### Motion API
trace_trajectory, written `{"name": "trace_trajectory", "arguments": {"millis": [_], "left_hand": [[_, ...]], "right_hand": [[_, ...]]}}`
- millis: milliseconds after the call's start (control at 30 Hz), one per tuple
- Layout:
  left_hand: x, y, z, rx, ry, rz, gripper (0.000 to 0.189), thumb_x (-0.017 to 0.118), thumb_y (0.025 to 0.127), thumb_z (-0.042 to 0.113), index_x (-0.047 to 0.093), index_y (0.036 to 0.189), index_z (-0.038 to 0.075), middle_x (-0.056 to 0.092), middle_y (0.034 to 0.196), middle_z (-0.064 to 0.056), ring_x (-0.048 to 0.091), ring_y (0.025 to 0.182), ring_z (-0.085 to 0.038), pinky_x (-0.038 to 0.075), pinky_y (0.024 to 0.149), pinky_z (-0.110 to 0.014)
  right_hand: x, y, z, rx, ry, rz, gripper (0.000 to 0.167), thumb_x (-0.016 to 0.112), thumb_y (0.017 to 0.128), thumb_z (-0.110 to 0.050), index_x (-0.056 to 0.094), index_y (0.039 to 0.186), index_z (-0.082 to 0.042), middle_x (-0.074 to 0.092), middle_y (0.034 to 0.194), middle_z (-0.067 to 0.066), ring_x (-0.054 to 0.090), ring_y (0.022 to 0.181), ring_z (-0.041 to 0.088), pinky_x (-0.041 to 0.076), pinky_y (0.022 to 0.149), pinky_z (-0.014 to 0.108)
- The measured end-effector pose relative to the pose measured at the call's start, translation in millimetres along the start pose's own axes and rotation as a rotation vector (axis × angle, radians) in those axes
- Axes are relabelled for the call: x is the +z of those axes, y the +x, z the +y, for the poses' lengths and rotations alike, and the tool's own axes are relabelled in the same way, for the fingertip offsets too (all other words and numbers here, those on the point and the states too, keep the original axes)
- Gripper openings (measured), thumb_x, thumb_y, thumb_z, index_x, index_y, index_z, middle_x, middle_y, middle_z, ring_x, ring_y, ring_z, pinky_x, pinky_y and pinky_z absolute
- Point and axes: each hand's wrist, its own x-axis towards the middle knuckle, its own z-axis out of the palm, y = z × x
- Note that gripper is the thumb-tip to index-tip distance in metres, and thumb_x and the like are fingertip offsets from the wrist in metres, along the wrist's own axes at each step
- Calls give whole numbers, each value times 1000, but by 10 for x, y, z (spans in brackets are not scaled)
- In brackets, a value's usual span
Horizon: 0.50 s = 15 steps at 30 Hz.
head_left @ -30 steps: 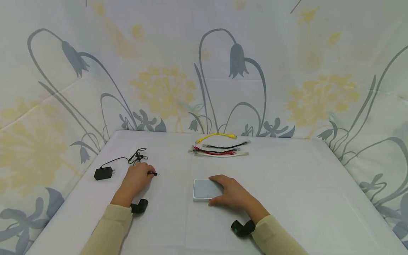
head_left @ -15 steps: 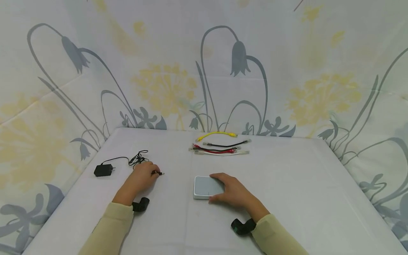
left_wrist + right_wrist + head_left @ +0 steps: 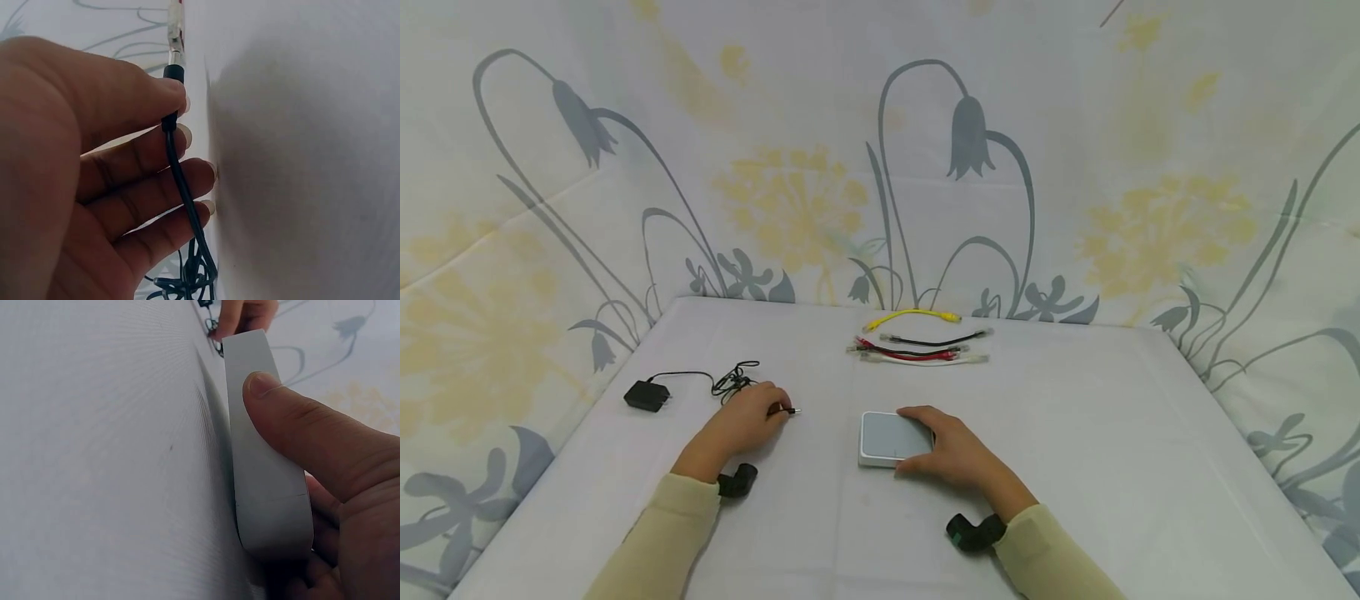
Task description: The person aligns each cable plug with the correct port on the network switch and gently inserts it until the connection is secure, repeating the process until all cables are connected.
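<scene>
Between thumb and fingers, my left hand (image 3: pixel 751 421) pinches the black barrel plug (image 3: pixel 172 94) of a power adapter's cord. The plug's metal tip points right, toward a flat white box with a grey top (image 3: pixel 891 437). My right hand (image 3: pixel 951 450) grips that box across its right end, thumb on the near side and fingers on the far side. In the right wrist view the thumb lies along the box's plain white side (image 3: pixel 265 469). The black adapter (image 3: pixel 647 396) lies on the left of the table, its cord bunched (image 3: pixel 733 381) behind my left hand.
At the back of the white table (image 3: pixel 1075 433) lie several short cables: a yellow one (image 3: pixel 913 316), a black one (image 3: pixel 936 341), and a group of red, black and white ones (image 3: pixel 917 357). A flower-printed curtain (image 3: pixel 797 208) hangs behind and at both sides.
My left hand has moved right with the plug, closer to the box, and the cord and adapter have shifted slightly. The right hand keeps its grip on the box almost in place.
</scene>
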Motion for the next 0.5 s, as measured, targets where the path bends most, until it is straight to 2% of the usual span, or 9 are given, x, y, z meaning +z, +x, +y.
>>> {"name": "trace_trajectory", "arguments": {"millis": [233, 500], "left_hand": [[12, -6, 80, 23, -9, -9, 13, 63, 90, 12, 69, 100, 8, 64, 88, 0, 53, 77, -12, 47, 74, -34], [46, 1, 138, 4, -41, -27, 12, 63, 90, 14, 70, 99, 10, 64, 85, 3, 52, 75, -10, 47, 73, -33]], "right_hand": [[-2, 1, 9, 2, 13, -2, 81, 84, 67, -50, 51, 138, -29, 55, 136, -6, 54, 111, 14, 43, 97, 42], [3, 6, 43, 11, 21, -8, 82, 83, 68, -52, 50, 139, -28, 55, 136, -6, 53, 112, 14, 43, 98, 42]]}}
